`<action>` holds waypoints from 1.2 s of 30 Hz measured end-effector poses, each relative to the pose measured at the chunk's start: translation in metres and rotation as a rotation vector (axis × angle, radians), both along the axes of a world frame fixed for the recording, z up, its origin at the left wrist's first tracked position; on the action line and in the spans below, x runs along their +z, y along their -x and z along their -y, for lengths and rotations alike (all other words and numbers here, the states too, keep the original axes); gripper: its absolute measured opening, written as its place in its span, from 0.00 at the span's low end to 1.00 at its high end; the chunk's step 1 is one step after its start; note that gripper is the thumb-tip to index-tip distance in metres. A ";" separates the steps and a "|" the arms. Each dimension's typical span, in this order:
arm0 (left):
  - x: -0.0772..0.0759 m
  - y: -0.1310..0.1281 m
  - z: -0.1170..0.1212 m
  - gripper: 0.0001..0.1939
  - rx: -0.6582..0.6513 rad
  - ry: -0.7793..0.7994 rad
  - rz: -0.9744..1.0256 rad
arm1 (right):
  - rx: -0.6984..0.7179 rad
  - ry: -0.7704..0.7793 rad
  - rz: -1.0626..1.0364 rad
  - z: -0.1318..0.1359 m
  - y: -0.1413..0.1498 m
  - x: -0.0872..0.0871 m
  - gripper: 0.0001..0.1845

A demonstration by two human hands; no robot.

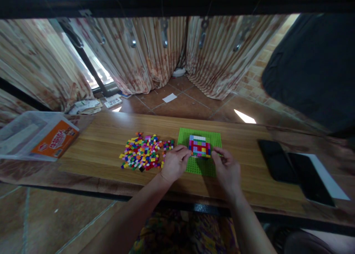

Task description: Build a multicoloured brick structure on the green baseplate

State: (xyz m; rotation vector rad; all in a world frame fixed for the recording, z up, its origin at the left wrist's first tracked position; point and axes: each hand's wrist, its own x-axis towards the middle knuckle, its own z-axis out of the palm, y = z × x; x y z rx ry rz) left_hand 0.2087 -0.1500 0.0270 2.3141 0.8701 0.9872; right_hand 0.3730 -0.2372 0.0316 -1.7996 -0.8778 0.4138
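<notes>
1 multicolored brick block (198, 146) between left hand (174, 163) and right hand (227, 169)

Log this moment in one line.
left hand: at multicoloured plastic-brick block, left side | right hand: near its right side | block: on green studded baseplate | loose multicoloured plastic bricks: heaped left

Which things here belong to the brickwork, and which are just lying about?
In use: green baseplate, brick block on it, loose brick pile.
Apparently lying about: dark flat object, another beside it, white sheet, clear bin (possibly brick storage).
</notes>
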 end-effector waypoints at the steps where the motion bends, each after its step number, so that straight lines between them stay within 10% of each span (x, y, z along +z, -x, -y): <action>1: -0.002 0.000 0.001 0.09 0.010 -0.010 0.002 | 0.023 -0.003 -0.030 -0.002 0.000 -0.003 0.25; 30: -0.013 0.001 -0.015 0.15 -0.107 -0.497 -0.414 | 0.036 0.050 -0.235 -0.017 -0.005 -0.017 0.29; 36: -0.001 0.009 -0.002 0.17 0.011 -0.262 -0.326 | 0.050 0.078 -0.273 -0.014 -0.006 -0.015 0.28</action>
